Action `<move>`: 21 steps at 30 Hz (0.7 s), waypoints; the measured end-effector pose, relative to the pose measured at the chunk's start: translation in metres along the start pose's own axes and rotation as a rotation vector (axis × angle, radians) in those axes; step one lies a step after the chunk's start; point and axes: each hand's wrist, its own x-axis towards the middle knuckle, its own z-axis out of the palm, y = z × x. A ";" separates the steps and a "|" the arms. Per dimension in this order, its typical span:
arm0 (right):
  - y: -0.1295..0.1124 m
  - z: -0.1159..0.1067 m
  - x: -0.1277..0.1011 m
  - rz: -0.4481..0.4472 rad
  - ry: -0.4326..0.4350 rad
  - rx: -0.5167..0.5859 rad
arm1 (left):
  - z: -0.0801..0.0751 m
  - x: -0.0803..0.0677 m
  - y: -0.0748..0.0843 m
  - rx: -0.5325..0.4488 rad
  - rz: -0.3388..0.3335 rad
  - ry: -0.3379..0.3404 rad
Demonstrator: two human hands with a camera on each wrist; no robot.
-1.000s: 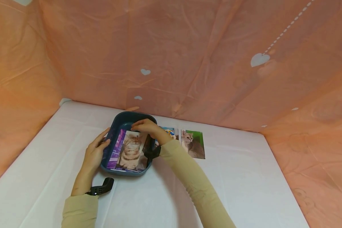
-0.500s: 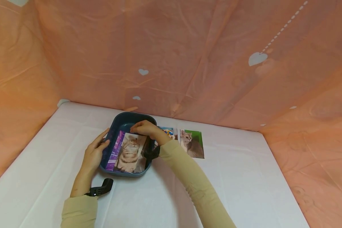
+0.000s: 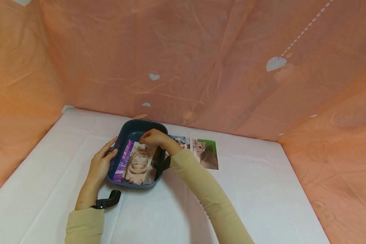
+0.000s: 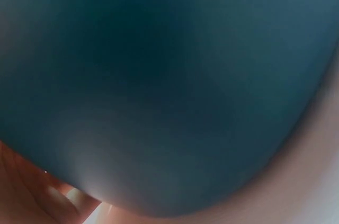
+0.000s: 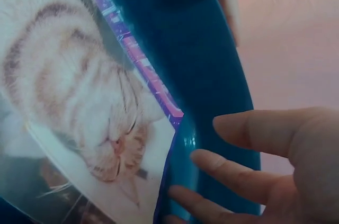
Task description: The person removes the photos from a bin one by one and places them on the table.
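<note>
Little has shifted since a second ago: the tabby cat photo (image 3: 138,163) lies slightly flatter in the blue tray (image 3: 131,128). On the white desk (image 3: 256,203), the left hand (image 3: 101,165) rests relaxed, fingers straight, against the tray's left wall. Inside, the photo overlaps a purple card (image 3: 123,159). The right hand (image 3: 155,137) hovers over the photo's far edge, fingers released and spread. Beyond, a grey cat photo (image 3: 205,154) lies flat.
</note>
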 end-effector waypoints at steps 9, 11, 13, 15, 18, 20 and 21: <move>-0.007 0.000 -0.006 0.064 -0.020 -0.020 | 0.000 0.000 0.000 0.006 0.011 0.007; -0.008 0.000 -0.008 0.061 -0.025 -0.026 | 0.000 0.000 0.000 0.004 0.017 0.008; -0.009 -0.001 -0.008 0.054 -0.035 -0.029 | -0.001 0.000 0.000 0.009 0.026 0.010; -0.009 -0.001 -0.009 0.053 -0.039 -0.024 | -0.001 0.000 0.000 0.014 0.032 0.009; -0.006 -0.001 -0.008 0.060 -0.036 0.009 | -0.001 0.000 0.000 0.020 0.036 0.012; -0.004 -0.001 -0.009 0.077 -0.026 0.047 | 0.000 0.000 0.000 0.020 0.037 0.015; -0.003 -0.001 -0.009 0.082 -0.020 0.069 | 0.000 0.000 0.000 0.018 0.037 0.016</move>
